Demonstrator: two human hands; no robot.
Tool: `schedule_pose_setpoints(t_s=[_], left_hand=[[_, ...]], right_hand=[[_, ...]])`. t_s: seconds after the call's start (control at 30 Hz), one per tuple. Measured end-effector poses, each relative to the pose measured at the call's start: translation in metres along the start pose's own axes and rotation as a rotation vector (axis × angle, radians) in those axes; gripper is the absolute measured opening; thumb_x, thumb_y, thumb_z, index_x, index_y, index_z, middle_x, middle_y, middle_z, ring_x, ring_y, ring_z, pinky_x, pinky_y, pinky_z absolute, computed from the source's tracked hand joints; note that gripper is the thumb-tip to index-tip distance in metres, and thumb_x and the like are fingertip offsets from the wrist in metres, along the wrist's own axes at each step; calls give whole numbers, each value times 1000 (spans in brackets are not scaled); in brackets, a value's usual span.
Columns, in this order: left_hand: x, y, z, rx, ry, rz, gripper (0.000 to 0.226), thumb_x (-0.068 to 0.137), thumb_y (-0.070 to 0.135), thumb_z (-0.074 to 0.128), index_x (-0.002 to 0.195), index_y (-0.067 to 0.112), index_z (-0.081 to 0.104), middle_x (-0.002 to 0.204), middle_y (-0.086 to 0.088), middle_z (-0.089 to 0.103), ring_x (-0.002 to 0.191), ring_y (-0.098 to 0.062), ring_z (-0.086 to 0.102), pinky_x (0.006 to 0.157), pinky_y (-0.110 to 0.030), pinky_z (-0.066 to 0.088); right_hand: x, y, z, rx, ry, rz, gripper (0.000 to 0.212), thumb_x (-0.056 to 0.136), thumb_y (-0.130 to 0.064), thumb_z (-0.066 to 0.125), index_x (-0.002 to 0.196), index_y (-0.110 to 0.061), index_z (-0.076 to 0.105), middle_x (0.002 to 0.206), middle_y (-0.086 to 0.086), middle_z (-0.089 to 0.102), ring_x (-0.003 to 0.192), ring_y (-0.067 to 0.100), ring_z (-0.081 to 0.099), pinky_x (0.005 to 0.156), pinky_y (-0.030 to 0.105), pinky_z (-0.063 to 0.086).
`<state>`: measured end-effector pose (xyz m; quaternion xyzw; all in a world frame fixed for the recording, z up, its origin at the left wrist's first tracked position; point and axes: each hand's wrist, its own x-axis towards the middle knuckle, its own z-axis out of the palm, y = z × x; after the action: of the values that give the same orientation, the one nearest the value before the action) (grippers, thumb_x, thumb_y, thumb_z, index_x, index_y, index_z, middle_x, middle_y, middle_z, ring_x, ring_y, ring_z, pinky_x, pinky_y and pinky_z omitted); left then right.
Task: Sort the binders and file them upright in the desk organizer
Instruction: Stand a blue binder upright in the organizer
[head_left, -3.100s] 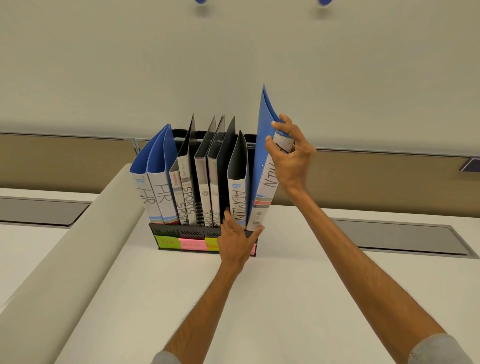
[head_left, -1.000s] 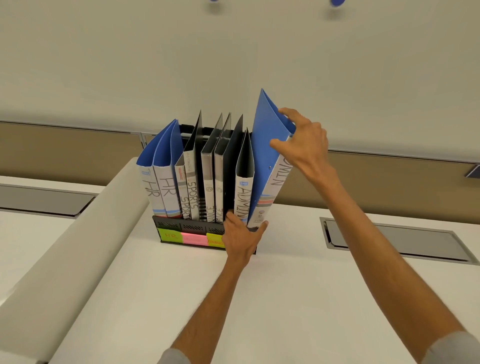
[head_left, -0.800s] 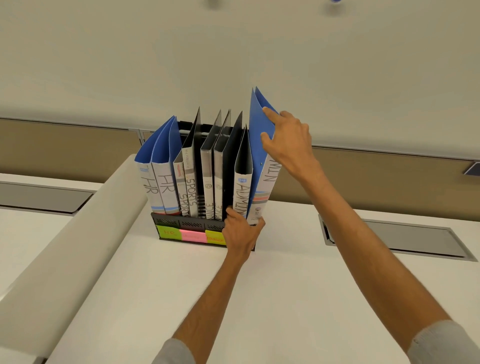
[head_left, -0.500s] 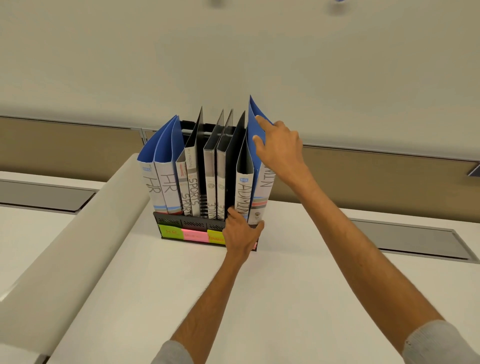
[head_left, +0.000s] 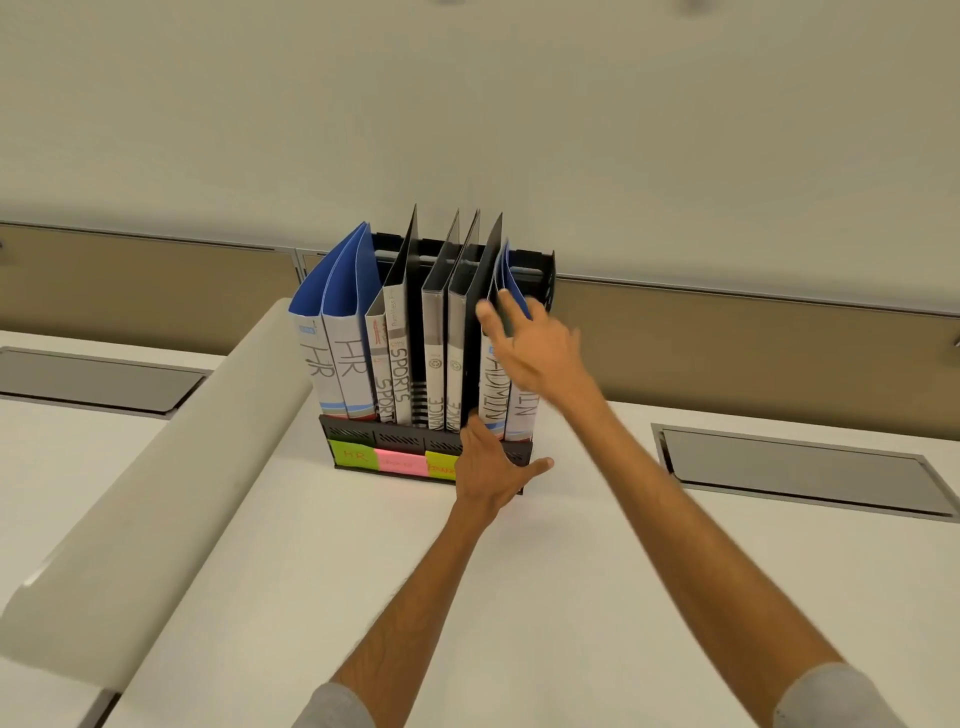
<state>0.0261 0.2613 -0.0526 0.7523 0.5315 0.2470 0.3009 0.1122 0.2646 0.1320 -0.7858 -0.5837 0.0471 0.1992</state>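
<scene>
Half the spine label on the rightmost blue binder (head_left: 523, 410) is hidden behind the right hand (head_left: 540, 348), so only "IN" shows. That hand's blurry; the fingers look straight and a bit spread against the binder's upper part, and I can't tell what the thumb's doing. The left hand (head_left: 488, 467) lies flat on the front right corner of the black desk organizer (head_left: 395, 439), fingers spread. On the organizer's front, the green sticky note (head_left: 353, 456) reads HR, but the pink (head_left: 400, 461) and yellow (head_left: 440, 468) ones are too faint to read. Everything inside stands upright: two HR binders (head_left: 340, 358), SPORTS binders (head_left: 399, 374), two ending "NANCE" (head_left: 445, 410), then the ADMIN binder (head_left: 492, 389) touching the blue one. The organizer sits on a white table (head_left: 571, 597).
</scene>
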Motion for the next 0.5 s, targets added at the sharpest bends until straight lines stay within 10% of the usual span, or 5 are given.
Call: schedule_pose_setpoints(t_s=[0.5], left_hand=[[-19,8,-45,-19,123,213,79,88,42,65,148,10,26,145,-5,38,132,-20,41,99,-35,47]], right_hand=[[-8,12,9,175,11,-40,63,100,-59,20,155,-29,15,164,10,4,148,34,16,114,62,24]])
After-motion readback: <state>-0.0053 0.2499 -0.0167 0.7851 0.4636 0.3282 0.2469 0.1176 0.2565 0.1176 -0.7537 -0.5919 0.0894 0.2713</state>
